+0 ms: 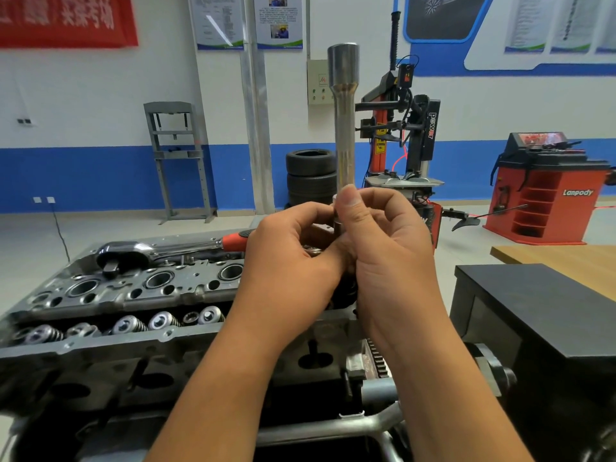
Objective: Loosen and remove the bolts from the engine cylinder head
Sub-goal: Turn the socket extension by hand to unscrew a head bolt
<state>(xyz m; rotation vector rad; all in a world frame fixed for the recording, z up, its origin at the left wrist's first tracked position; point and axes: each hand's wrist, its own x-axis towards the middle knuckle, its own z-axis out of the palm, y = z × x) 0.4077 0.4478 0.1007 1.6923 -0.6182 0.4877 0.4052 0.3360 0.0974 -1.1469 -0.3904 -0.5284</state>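
The big metal cylinder head [140,295] sits on a dark stand [186,371] with metal bars below. A ratchet wrench [160,250] with a red handle lies flat on top of it, along its far edge. A row of round valve springs [133,325] runs along its near side.

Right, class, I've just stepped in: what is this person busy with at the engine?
The person holds a long shiny steel socket extension upright above the grey metal cylinder head. The right hand pinches its lower end, and the left hand grips something small beneath it, mostly hidden. The red-handled chrome ratchet wrench lies on the head, unheld.
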